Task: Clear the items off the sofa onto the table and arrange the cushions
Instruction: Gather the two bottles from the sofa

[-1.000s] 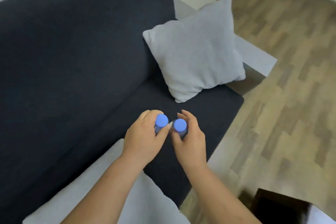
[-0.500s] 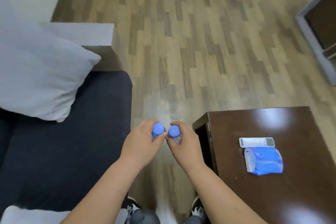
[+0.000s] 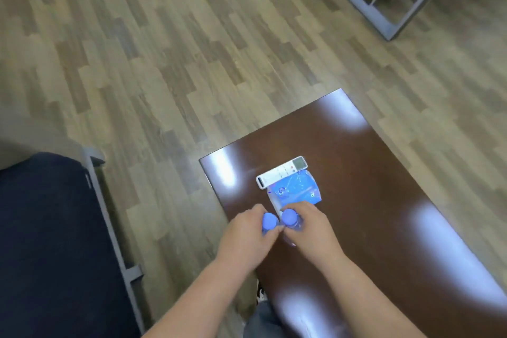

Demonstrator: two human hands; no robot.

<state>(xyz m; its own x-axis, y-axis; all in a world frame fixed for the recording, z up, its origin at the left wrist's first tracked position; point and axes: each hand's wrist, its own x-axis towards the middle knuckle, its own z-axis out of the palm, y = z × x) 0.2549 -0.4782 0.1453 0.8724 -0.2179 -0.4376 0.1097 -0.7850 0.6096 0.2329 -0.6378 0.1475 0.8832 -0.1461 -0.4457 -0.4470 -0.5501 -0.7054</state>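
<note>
My left hand [image 3: 245, 239] grips a bottle with a blue cap [image 3: 269, 221], and my right hand [image 3: 312, 230] grips a second blue-capped bottle [image 3: 289, 217]. Both bottles are upright, side by side, over the near left part of the dark brown table [image 3: 370, 173]; their bodies are mostly hidden by my fingers. Just beyond them on the table lie a white remote [image 3: 281, 171] and a blue packet [image 3: 295, 190]. The dark sofa seat [image 3: 46, 241] shows at the lower left. No cushion is in view.
Wood-pattern floor [image 3: 164, 49] fills the gap between sofa and table. A grey-framed piece of furniture [image 3: 395, 16] stands at the top right. My leg and a shoe [image 3: 262, 295] show beside the table's near left edge.
My view has swung right from the sofa and cushion to the table. Both hands carried the two bottles from over the sofa seat, across the floor gap, to over the table.
</note>
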